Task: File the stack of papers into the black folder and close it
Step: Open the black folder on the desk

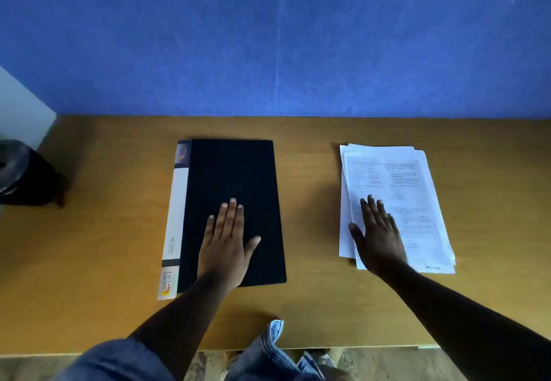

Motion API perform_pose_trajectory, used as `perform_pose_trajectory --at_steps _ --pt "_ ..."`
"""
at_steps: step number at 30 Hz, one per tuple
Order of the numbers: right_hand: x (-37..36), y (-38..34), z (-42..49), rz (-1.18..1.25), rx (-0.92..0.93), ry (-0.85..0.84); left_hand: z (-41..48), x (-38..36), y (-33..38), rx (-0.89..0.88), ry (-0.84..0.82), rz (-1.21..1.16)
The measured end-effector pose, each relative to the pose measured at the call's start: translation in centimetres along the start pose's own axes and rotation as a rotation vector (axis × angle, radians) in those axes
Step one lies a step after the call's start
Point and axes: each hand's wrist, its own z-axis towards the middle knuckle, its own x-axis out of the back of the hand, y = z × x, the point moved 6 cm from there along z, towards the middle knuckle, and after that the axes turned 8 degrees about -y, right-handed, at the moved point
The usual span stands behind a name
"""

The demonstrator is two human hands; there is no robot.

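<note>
My left hand [225, 242] lies flat, fingers [232, 213] spread wide, on the closed folder [235, 177] at mid-surface [307, 201]; nothing is gripped. My right hand [378, 237] rests the same way, flat and holding nothing, on the papers [417, 189], well apart to the right. The sheets look light, limp and loosely fanned, likely to slide apart, so I would square them and pinch the stack along one long edge. The cover looks stiff and smooth; I would lift it at its right free edge, away from the white spine [176, 210].
</note>
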Motion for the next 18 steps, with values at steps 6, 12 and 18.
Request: perform_pose_trajectory --at_steps 6,12,18 --pt "-2.4 0.5 -1.0 -0.054 -0.026 -0.111 -1.1 -3.0 -0.2 0.019 -0.022 0.015" --pt "-2.3 0.2 -0.8 -0.022 -0.024 -0.103 -1.3 -3.4 -0.4 0.019 -0.046 0.023" --pt "-1.2 -1.8 -2.0 0.056 0.044 -0.059 -3.9 -2.1 -2.1 0.018 0.006 -0.080"
